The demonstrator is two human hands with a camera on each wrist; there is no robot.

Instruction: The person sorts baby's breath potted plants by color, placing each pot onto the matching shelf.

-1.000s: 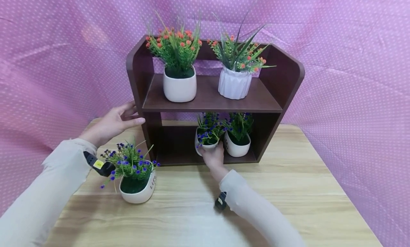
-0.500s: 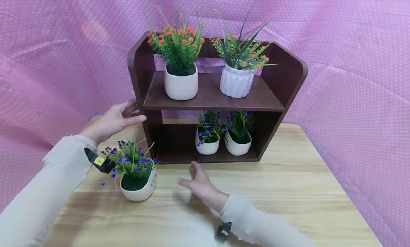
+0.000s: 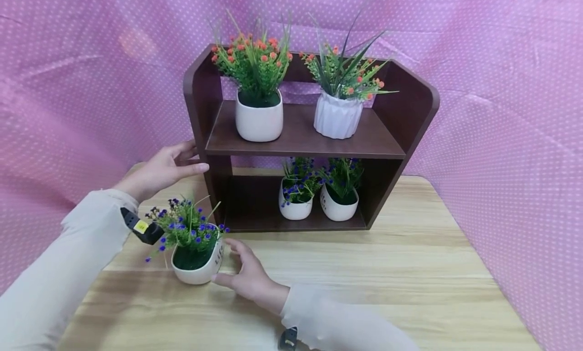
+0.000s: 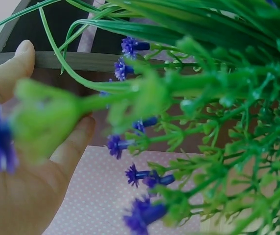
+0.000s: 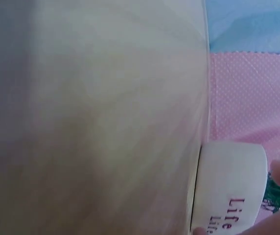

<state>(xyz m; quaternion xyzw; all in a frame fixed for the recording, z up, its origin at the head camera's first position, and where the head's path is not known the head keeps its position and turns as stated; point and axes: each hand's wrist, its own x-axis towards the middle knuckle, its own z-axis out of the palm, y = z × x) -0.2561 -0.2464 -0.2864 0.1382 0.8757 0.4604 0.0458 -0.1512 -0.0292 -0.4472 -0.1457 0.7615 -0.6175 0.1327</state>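
Note:
On the table's left side stands a potted plant with small blue-purple flowers, its white pot lettered "Life". My right hand reaches it from the right, thumb at the near edge and fingers beside the far side, spread and relaxed. The right wrist view shows the lettered pot with fingertips right at it. My left hand rests against the left side panel of a dark brown two-tier shelf, its fingers extended and its thumb by the front edge. Blue flowers partly cover that hand in the left wrist view.
Two plants with orange flowers, one in a smooth white pot and one in a ribbed pot, stand on the upper tier. Below, two blue-flowered plants in white pots sit at the right. Pink dotted cloth hangs behind the wooden table.
My right hand has let go of the left plant on the lower tier, drawn back, and moved left to the pot on the table. My left hand has stayed at the shelf.

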